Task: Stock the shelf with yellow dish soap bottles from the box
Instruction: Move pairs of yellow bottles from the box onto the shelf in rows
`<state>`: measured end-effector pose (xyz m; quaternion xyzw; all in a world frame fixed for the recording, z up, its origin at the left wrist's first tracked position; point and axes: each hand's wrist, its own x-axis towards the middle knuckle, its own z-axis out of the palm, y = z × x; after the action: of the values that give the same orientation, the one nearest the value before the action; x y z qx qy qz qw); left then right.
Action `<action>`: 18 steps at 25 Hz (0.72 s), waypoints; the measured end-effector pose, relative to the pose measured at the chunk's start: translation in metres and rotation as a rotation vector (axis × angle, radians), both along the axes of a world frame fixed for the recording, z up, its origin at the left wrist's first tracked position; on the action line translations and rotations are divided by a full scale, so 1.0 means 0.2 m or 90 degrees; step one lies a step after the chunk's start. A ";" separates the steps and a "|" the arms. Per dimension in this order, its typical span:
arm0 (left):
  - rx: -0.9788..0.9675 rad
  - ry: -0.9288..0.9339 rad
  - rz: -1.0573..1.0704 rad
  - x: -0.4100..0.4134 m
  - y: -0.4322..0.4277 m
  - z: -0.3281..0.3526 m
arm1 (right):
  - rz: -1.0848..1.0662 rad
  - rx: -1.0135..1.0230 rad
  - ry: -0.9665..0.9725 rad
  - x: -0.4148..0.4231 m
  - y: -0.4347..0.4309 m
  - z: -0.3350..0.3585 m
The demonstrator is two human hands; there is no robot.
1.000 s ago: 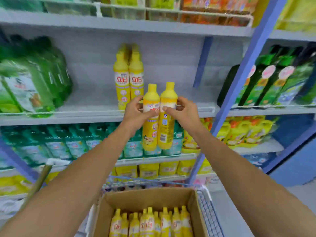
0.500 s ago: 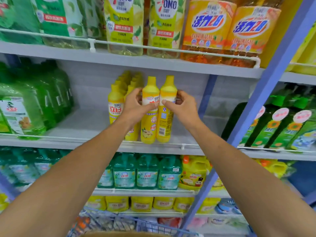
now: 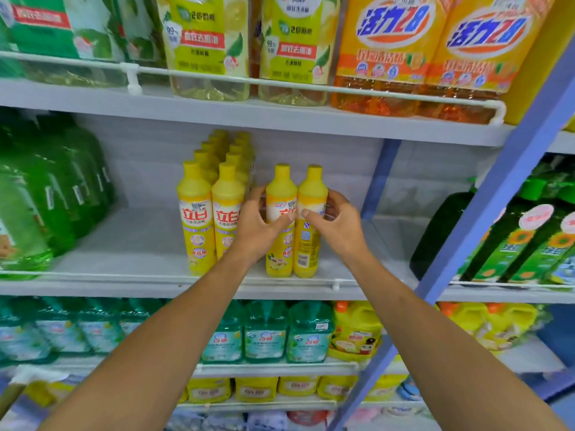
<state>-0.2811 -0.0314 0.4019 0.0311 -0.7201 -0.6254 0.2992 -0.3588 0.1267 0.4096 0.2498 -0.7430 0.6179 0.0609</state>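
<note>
Two yellow dish soap bottles stand upright side by side on the middle shelf (image 3: 130, 244), close to its front rail. My left hand (image 3: 256, 228) grips the left bottle (image 3: 280, 194) at its label. My right hand (image 3: 334, 227) grips the right bottle (image 3: 312, 191) the same way. Just left of them stand two rows of the same yellow bottles (image 3: 211, 206), running back into the shelf. The box is out of view.
Green refill bags (image 3: 46, 194) fill the shelf's left end. A blue upright (image 3: 504, 194) bounds it on the right, with dark green bottles (image 3: 510, 244) beyond. Large pouches (image 3: 389, 51) sit on the shelf above, teal bottles (image 3: 264, 334) on the one below.
Both hands carried the two bottles up from above the box and over the rail onto the middle shelf. The view tilted upward and the box dropped out of sight.
</note>
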 end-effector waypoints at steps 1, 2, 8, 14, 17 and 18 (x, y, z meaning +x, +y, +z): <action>-0.006 -0.003 -0.001 0.00 0.00 -0.02 | -0.003 -0.020 -0.012 0.01 0.00 -0.02; -0.010 -0.012 -0.001 -0.01 0.00 -0.05 | -0.003 -0.039 -0.028 0.02 0.00 -0.05; 0.014 -0.098 0.022 0.05 0.04 -0.34 | -0.024 -0.016 -0.037 0.04 0.03 -0.18; 0.017 -0.112 -0.021 0.04 0.01 -0.36 | 0.051 0.031 -0.058 0.01 0.08 -0.18; 0.005 -0.107 0.011 0.05 0.04 -0.35 | 0.018 -0.001 -0.068 0.06 0.06 -0.24; 0.004 -0.105 0.022 0.05 0.05 -0.35 | -0.017 0.005 -0.062 0.08 0.06 -0.27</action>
<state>-0.2714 -0.0221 0.3313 0.0959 -0.7395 -0.6178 0.2494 -0.3426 0.1378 0.3565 0.2098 -0.7508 0.6255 0.0317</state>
